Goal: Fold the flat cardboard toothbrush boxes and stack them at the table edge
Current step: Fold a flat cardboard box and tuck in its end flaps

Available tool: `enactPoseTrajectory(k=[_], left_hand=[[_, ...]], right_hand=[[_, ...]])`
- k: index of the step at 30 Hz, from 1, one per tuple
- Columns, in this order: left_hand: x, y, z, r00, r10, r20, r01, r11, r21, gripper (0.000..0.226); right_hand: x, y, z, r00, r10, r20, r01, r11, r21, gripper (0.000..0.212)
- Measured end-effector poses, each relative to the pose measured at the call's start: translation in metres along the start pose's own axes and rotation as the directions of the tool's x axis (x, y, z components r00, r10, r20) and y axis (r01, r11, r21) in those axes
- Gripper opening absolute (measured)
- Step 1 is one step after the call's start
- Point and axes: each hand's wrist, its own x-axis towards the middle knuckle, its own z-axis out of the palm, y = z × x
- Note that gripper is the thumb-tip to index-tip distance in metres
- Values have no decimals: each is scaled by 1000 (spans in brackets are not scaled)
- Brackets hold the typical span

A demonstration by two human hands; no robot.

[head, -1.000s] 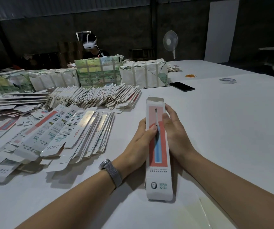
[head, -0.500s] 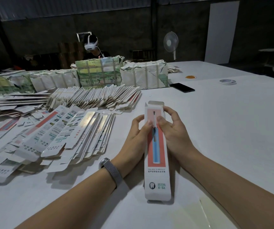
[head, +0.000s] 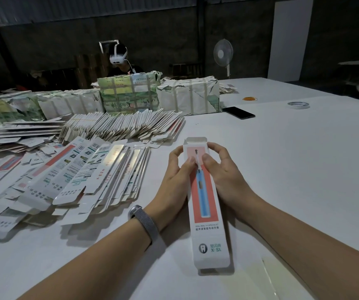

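Note:
A long white toothbrush box [head: 206, 213] with a red panel and a blue brush picture lies lengthwise on the white table [head: 293, 169], its far end flap standing open. My left hand [head: 177, 180] grips the box's upper left side, thumb on its face. My right hand [head: 226, 178] grips the upper right side, fingers curled round the top corner. Flat unfolded boxes [head: 83, 176] lie fanned out to the left. A second row of flat boxes [head: 122, 126] lies behind them.
Taped paper bundles [head: 128, 94] stand along the back. A black phone [head: 238, 112], a tape roll [head: 298, 104] and an orange rubber band [head: 250, 98] lie at the far right. A person with a headset [head: 119, 58] sits behind the bundles. A fan [head: 223, 53] stands beyond.
Both hands slid up the box toward its far end. The box drew nearer to me and its far flap now stands open.

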Motion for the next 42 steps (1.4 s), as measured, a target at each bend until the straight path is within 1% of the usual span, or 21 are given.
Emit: enactPoseTrajectory(k=[4,8,12,19,26,29,31,34,38,42], left_hand=[[0,1,-1,1000,-9,11,9,999,48,43],[-1,2,-1,1000,-6,22,4,998,64,41],[-2,3,0,1000,-5,27,2,996,85,46],[-4,5,0,999,-27,47,22,994,104,31],[-4,6,-1,998,-28,51,23,995,95,38],[-4,7,1,998,-29,49,24,995,97,34],[-5,7,1,998,-30,58,23,994,107,29],[-7,8,2,997,-36,66,27,990,136,31],[-8,10,2,997,-36,73,26,991,132,19],[-9,14,3,995,-56,83,45,990,133,19]], right_hand=[[-1,1,0,1000,9,-2,-9,1000,15,17],[0,2,-3,1000,18,-1,-18,1000,-10,10],[0,2,-4,999,37,2,-37,999,-13,11],[-2,-2,-4,998,55,6,-55,998,-4,9],[-4,-1,-3,999,51,-3,-52,999,-11,9],[-3,0,-3,999,51,-7,-51,999,20,9],[-3,1,-3,999,50,-21,-49,998,41,10],[-1,2,-4,997,34,-70,-31,999,38,10],[-1,2,-4,993,-6,-121,8,1000,21,9],[-2,1,-5,989,-46,-141,47,999,10,9]])
